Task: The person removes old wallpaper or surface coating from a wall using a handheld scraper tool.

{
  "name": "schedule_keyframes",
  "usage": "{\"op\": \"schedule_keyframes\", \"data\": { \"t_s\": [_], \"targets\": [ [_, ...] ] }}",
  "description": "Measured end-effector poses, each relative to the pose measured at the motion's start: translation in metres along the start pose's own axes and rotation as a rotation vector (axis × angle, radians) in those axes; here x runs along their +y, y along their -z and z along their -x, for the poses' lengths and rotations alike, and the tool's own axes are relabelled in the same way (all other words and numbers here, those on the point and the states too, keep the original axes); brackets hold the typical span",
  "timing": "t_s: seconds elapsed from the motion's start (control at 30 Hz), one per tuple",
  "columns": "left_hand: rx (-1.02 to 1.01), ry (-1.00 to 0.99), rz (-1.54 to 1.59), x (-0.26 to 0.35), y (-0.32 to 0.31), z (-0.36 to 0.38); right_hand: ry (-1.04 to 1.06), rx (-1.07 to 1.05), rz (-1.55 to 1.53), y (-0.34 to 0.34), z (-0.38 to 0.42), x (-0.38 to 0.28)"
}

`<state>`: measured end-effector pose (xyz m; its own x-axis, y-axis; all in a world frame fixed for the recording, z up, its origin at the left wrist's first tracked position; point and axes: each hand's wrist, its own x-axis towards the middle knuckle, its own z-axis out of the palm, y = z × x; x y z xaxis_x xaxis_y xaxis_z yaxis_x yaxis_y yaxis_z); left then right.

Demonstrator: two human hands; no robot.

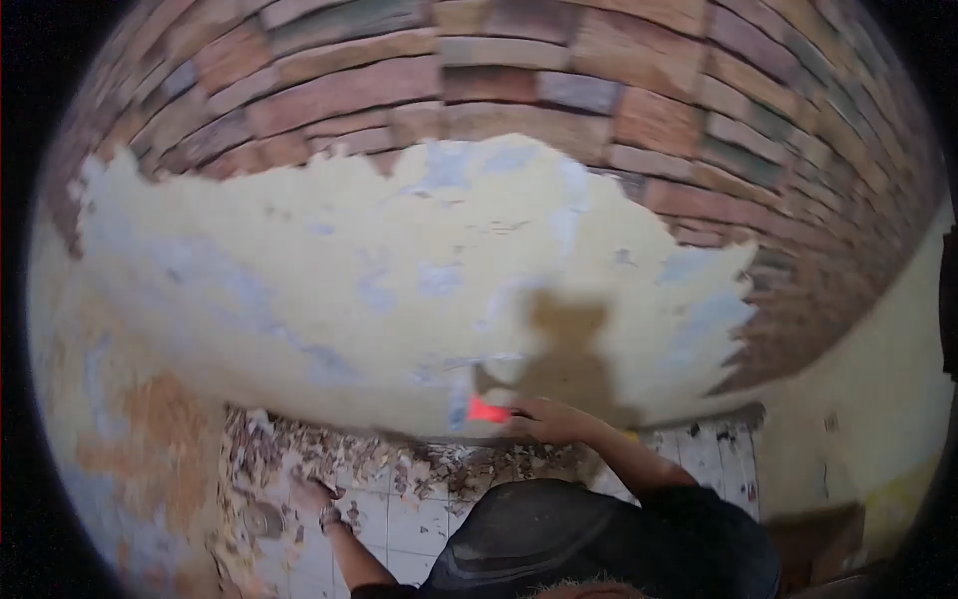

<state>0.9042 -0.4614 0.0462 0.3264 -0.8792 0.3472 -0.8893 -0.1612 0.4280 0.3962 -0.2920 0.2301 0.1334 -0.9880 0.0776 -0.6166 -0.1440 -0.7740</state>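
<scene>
My right hand [544, 420] is closed around a small bright red scraper [488, 410] held against the lower part of the wall. The scraper's far end meets the pale bare patch [399, 270], where bluish marks show. My left hand [315, 493] hangs low on the left over the floor, holding nothing that I can see, its thumb apart from the blurred fingers. Above the bare patch, stone-patterned wallpaper [499, 85] covers the wall down to a ragged torn edge.
Torn scraps [429, 464] lie along the foot of the wall on white floor tiles [384, 519]. A round object [263, 518] sits among scraps at lower left. The left wall has an orange-brown stain [155, 439]. A brown box-like object [823, 544] stands at lower right.
</scene>
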Motion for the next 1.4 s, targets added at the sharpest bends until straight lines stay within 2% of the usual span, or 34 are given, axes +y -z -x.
{"op": "schedule_keyframes", "data": {
  "t_s": [0.07, 0.1, 0.13, 0.17, 0.2, 0.23, 0.3, 0.33, 0.4, 0.43, 0.47, 0.53, 0.57, 0.63, 0.7, 0.73, 0.8, 0.9, 0.97, 1.0, 1.07, 1.1, 1.17, 1.3, 1.33, 1.4],
  "targets": [
    [0.055, 0.007, -0.125, -0.008, -0.029, -0.006, -0.256, 0.011, -0.183, 0.003, 0.023, 0.014],
    [-0.057, 0.126, -0.083, 0.024, -0.005, -0.007, -0.355, 0.038, -0.254, -0.003, 0.033, 0.029],
    [-0.169, 0.237, -0.034, 0.068, 0.022, -0.007, -0.391, 0.110, -0.291, -0.009, 0.041, 0.033],
    [-0.256, 0.211, -0.081, 0.079, 0.025, -0.011, -0.431, 0.188, -0.329, -0.014, 0.050, 0.036],
    [-0.348, 0.181, -0.125, 0.083, 0.025, -0.013, -0.421, 0.168, -0.328, -0.024, 0.060, 0.046],
    [-0.343, 0.198, -0.129, 0.083, 0.022, -0.015, -0.436, 0.208, -0.298, -0.034, 0.068, 0.061],
    [-0.368, -0.264, -0.258, 0.082, 0.013, -0.014, -0.454, 0.242, -0.270, -0.048, 0.076, 0.078],
    [-0.371, -0.260, -0.263, 0.084, 0.009, -0.011, -0.498, 0.212, -0.258, -0.053, 0.080, 0.084],
    [-0.135, -0.095, -0.113, 0.092, -0.002, -0.007, -0.547, 0.188, -0.252, -0.066, 0.085, 0.099],
    [-0.045, -0.107, 0.051, 0.086, -0.015, -0.011, -0.444, 0.232, -0.197, -0.075, 0.084, 0.111],
    [-0.047, -0.114, 0.047, 0.102, 0.005, -0.015, -0.341, 0.276, -0.141, -0.078, 0.082, 0.112],
    [-0.396, 0.160, 0.130, 0.138, 0.047, -0.022, -0.310, 0.276, -0.121, -0.073, 0.079, 0.104],
    [-0.395, 0.159, 0.128, 0.152, 0.052, -0.021, -0.271, 0.271, -0.092, -0.067, 0.074, 0.098],
    [-0.078, -0.069, 0.407, 0.179, 0.060, -0.017, -0.302, 0.243, -0.147, -0.068, 0.066, 0.104],
    [0.186, -0.464, 0.281, 0.242, 0.080, -0.028, -0.337, 0.217, -0.200, -0.062, 0.057, 0.097],
    [0.090, -0.490, 0.614, 0.288, 0.103, -0.036, -0.384, 0.134, -0.228, -0.051, 0.050, 0.080],
    [0.220, -0.705, 0.658, 0.364, 0.132, -0.049, -0.436, 0.049, -0.252, -0.039, 0.042, 0.059],
    [0.476, -1.069, 0.749, 0.459, 0.173, -0.062, -0.326, 0.098, -0.122, -0.030, 0.039, 0.032],
    [0.570, -1.157, 0.648, 0.496, 0.182, -0.069, -0.416, 0.077, -0.215, -0.018, 0.042, 0.008],
    [0.573, -1.155, 0.647, 0.501, 0.181, -0.072, -0.413, 0.076, -0.213, -0.024, 0.049, 0.021],
    [0.725, -1.233, 0.520, 0.505, 0.174, -0.079, -0.243, 0.214, -0.258, -0.045, 0.066, 0.056],
    [0.782, -1.275, 0.549, 0.506, 0.172, -0.083, -0.239, 0.214, -0.265, -0.042, 0.069, 0.051],
    [0.783, -1.297, 0.569, 0.506, 0.168, -0.083, -0.350, 0.210, -0.303, -0.033, 0.082, 0.039],
    [0.744, -1.307, 0.609, 0.505, 0.167, -0.080, -0.328, 0.203, -0.270, -0.029, 0.095, 0.060],
    [0.748, -1.302, 0.602, 0.505, 0.167, -0.078, -0.390, 0.164, -0.345, -0.026, 0.094, 0.065],
    [0.687, -1.158, 0.694, 0.499, 0.171, -0.068, -0.448, 0.109, -0.407, -0.020, 0.088, 0.075]
  ]
}}
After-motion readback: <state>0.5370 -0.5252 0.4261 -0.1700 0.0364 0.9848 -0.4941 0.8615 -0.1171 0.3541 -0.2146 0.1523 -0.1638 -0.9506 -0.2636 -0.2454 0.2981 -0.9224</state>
